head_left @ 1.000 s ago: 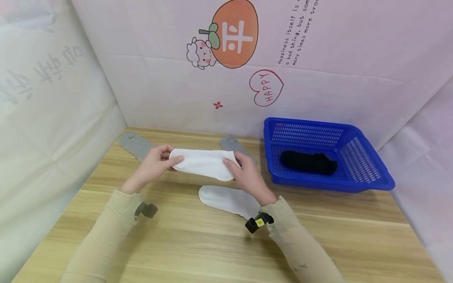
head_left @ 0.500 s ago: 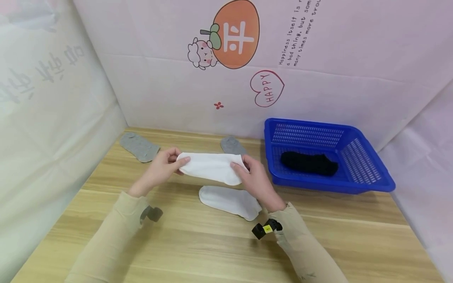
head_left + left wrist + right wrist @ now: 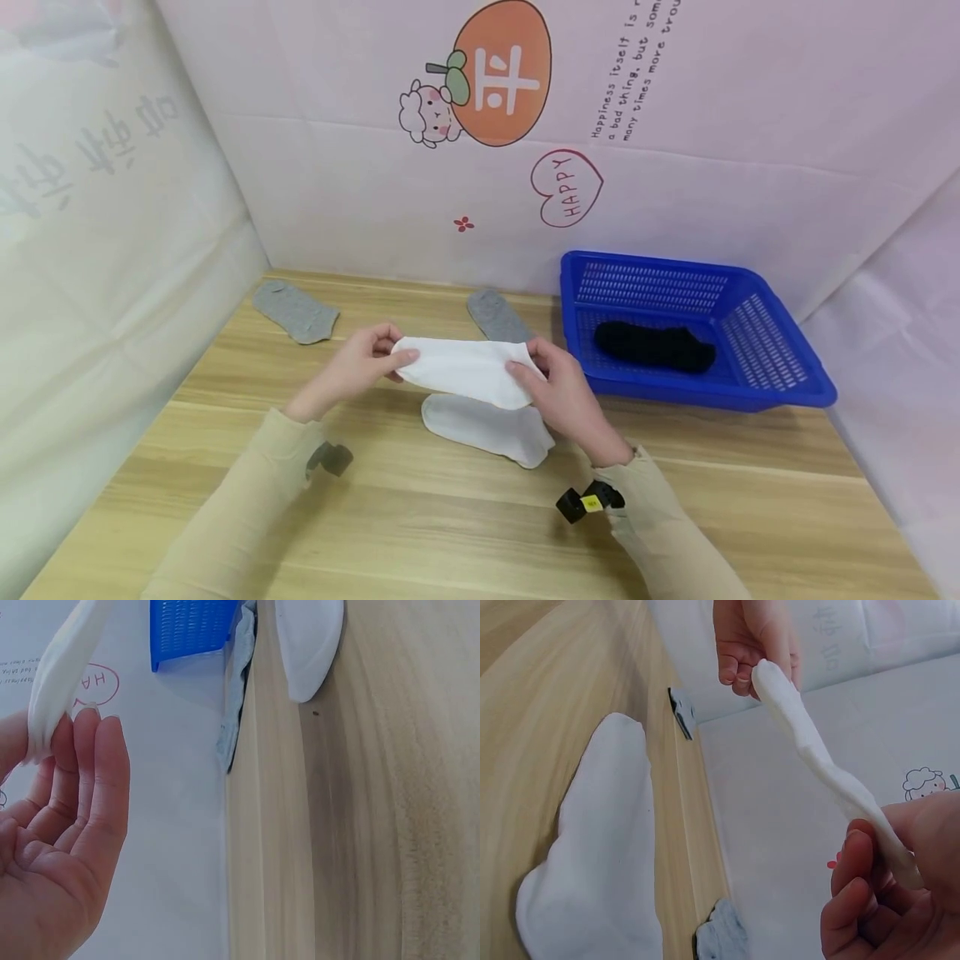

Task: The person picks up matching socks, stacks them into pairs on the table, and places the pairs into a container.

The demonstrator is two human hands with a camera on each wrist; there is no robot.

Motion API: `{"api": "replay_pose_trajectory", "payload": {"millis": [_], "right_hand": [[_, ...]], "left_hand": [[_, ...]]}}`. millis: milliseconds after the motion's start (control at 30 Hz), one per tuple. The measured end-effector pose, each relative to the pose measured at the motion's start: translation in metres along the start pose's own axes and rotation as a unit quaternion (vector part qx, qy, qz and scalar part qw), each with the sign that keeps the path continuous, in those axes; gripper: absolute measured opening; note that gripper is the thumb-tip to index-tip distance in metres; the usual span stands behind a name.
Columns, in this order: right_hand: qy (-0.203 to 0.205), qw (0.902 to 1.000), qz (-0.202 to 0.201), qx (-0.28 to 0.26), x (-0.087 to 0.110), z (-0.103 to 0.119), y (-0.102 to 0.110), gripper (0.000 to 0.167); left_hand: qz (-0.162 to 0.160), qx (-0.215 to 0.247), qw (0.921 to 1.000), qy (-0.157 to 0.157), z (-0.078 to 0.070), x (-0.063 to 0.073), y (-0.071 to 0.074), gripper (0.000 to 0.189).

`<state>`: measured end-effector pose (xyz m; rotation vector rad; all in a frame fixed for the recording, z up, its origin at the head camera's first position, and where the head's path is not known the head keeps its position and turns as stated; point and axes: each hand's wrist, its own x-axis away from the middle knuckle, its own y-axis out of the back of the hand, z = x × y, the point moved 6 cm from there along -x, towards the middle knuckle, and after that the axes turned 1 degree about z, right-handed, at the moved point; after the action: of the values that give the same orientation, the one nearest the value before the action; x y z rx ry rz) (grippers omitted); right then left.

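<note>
A white sock [image 3: 465,367] is stretched flat in the air between both hands. My left hand [image 3: 360,364] pinches its toe end between thumb and fingers, and my right hand [image 3: 558,392] pinches the cuff and heel end. In the right wrist view the held sock [image 3: 814,754] appears edge-on, well above the table. A second white sock [image 3: 487,429] lies flat on the wood just below and nearer, partly overlapped by the held one. Behind the hands, one grey sock [image 3: 296,312] lies at the left and another grey sock [image 3: 497,315] near the back middle.
A blue plastic basket [image 3: 693,396] stands at the back right, with black socks [image 3: 654,346] inside. The wooden table [image 3: 420,517] meets a printed white cloth wall [image 3: 337,200] at the back, with more cloth at the left and right sides.
Both hands have moved right and toward the body with the white sock stretched between them. More of the left grey sock and the lying white sock's cuff now shows.
</note>
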<state>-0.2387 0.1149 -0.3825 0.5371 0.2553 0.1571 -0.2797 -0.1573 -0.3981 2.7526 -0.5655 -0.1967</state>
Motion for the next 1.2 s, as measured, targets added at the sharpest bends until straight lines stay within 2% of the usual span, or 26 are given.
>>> {"api": "replay_pose_trajectory", "payload": {"millis": [100, 333, 500, 767, 933, 1100, 1200], "right_hand": [[-0.013, 0.9998, 0.013, 0.003, 0.006, -0.002, 0.002, 0.013], [-0.014, 0.9994, 0.03, 0.012, 0.016, -0.009, 0.006, 0.016], [-0.024, 0.9978, 0.051, 0.035, 0.024, -0.015, 0.009, 0.018], [-0.035, 0.9942, 0.086, 0.055, 0.031, -0.027, 0.012, 0.02], [-0.039, 0.9931, 0.098, 0.052, 0.034, -0.03, 0.012, 0.019], [-0.054, 0.9906, 0.117, 0.046, 0.037, -0.036, 0.009, 0.021], [-0.058, 0.9898, 0.122, 0.044, 0.038, -0.039, 0.008, 0.023]], "left_hand": [[0.01, -0.002, 0.9999, 0.002, 0.002, 0.0, -0.004, 0.018], [0.038, -0.006, 0.9992, 0.009, 0.007, 0.001, -0.016, 0.021], [0.057, -0.012, 0.9983, 0.007, 0.008, 0.002, -0.023, 0.02], [0.08, -0.023, 0.9963, 0.023, 0.012, 0.003, -0.036, 0.019], [0.094, -0.017, 0.9952, 0.024, 0.016, 0.002, -0.042, 0.019], [0.109, -0.039, 0.993, 0.023, 0.023, 0.001, -0.048, 0.019], [0.11, -0.051, 0.9921, 0.033, 0.026, 0.0, -0.051, 0.02]]}}
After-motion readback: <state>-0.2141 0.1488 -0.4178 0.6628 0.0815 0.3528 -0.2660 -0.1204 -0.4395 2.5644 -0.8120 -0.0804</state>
